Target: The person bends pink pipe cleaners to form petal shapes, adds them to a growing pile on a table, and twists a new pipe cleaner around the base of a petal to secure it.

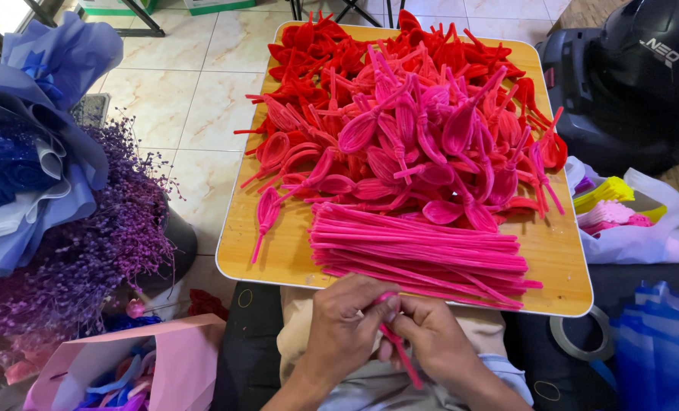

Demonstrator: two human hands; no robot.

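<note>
My left hand [343,327] and my right hand [435,342] meet just below the near edge of a wooden board [275,251], both pinching one pink pipe cleaner [402,356] that sticks down between them. A bundle of straight pink pipe cleaners [423,255] lies on the board right above my hands. Behind it sits a heap of pink looped petal shapes [423,152], and further back a heap of red looped shapes [332,53].
A purple dried-flower bunch [88,243] and a blue wrapped bouquet [27,144] stand at the left. A pink paper bag [164,361] lies lower left. A white bag with yellow and pink pieces [629,217], a tape roll [579,335] and a dark helmet [629,84] are at the right.
</note>
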